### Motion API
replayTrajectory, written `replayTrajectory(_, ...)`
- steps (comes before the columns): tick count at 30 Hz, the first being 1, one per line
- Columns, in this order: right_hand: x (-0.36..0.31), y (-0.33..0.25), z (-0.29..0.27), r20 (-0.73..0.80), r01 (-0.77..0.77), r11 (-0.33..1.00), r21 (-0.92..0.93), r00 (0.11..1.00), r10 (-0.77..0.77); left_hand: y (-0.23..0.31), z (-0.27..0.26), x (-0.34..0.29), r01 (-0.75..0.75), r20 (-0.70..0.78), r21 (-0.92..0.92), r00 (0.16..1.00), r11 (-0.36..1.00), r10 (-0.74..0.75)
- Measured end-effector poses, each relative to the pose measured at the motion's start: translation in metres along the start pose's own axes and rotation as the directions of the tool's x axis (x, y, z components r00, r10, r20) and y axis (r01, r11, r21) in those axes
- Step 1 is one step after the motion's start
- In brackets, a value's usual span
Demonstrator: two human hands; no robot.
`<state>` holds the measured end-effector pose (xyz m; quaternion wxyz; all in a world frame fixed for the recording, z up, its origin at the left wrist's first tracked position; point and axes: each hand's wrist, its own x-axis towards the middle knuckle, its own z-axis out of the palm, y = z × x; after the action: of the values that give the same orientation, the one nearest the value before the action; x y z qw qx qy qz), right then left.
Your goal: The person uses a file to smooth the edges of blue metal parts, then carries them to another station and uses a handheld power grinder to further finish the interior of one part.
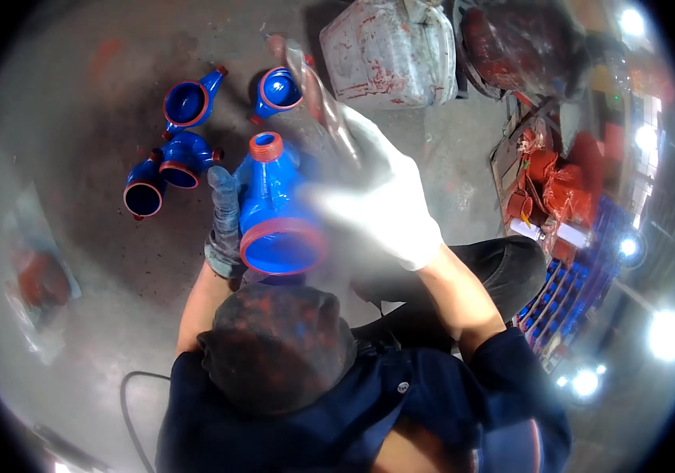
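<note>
My left hand (225, 217), in a dirty grey glove, is wrapped around the left side of a blue pipe fitting (270, 197). This fitting has a red threaded end at the top and a wide red-rimmed opening below. My right hand (389, 193), in a white glove, is at its right side, smeared by motion, with the thumb toward the fitting. A long, shiny brownish streak (318, 98) runs up and left from the right fingers; I cannot make out what it is. Whether the right hand grips it is unclear.
Similar blue fittings stand on the grey floor: one (186, 104), another (280, 88) and a pair (184, 162). A paint-stained white bucket (389, 59) is at the back. Orange-red parts (554, 185) lie at right. A dark stained cloth shape (278, 347) bulges below the fitting.
</note>
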<state>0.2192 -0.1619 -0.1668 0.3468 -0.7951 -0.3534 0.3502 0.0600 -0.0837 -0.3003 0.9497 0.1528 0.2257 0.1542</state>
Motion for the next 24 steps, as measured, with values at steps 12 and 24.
replayTrajectory(12,0.022,0.0,0.048,-0.079,-0.096,0.899,0.426,0.987,0.143,0.005,-0.023,-0.01,0.057,0.138,-0.302,0.99,0.952,-0.015)
replayTrajectory(24,-0.001,0.037,0.04,-0.104,-0.189,0.788,0.586,0.947,0.305,0.152,-0.078,0.066,-0.34,-0.034,0.379,0.924,0.861,0.38)
